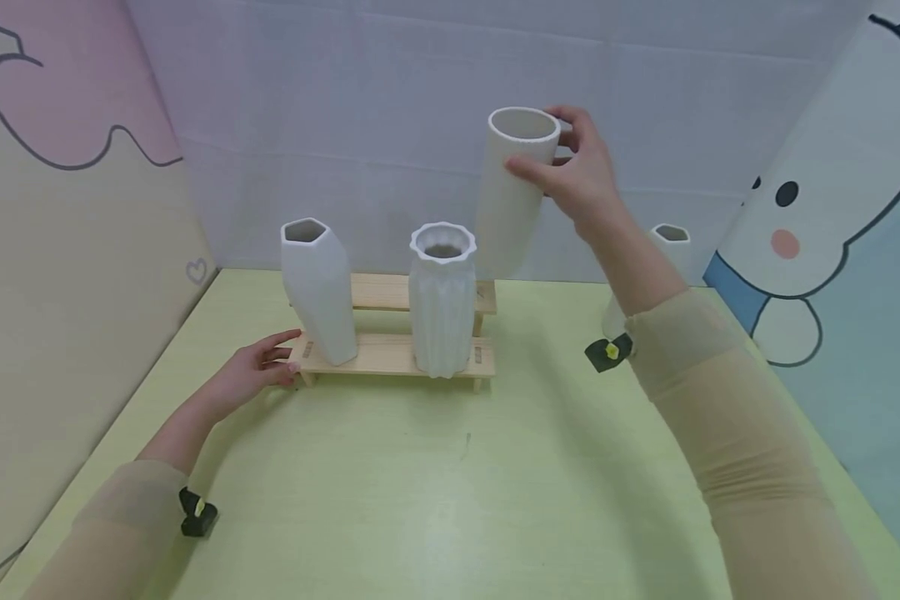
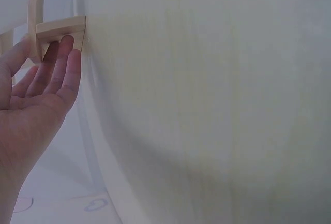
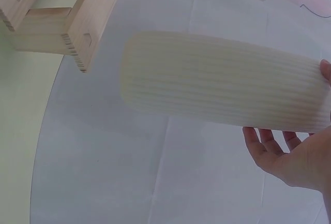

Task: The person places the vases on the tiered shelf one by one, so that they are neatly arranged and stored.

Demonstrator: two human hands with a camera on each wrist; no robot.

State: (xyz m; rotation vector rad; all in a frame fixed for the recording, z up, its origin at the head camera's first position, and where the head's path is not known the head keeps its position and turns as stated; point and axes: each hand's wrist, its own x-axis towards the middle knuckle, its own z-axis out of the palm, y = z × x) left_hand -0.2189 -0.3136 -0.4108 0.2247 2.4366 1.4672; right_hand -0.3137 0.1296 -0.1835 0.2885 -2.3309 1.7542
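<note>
High over the back of the table, my right hand [image 1: 581, 171] grips a white ribbed cylindrical vase [image 1: 513, 204] near its rim. Its mouth faces up, and its base hangs clear above the table in the right wrist view. At the left end of a low two-step wooden stand [image 1: 386, 354], my left hand [image 1: 251, 371] holds the lower step, thumb on the board and fingers [image 2: 72, 71] under its end. On that step stand a faceted white vase [image 1: 318, 292] at the left and a fluted white vase [image 1: 442, 308] with a scalloped rim at the right.
Another white vase [image 1: 671, 235] stands at the right back of the pale green table [image 1: 420, 483], partly hidden by my right forearm. A white cloth [image 1: 307, 100] hangs behind the table. Cartoon-printed panels [image 1: 817, 208] border both sides.
</note>
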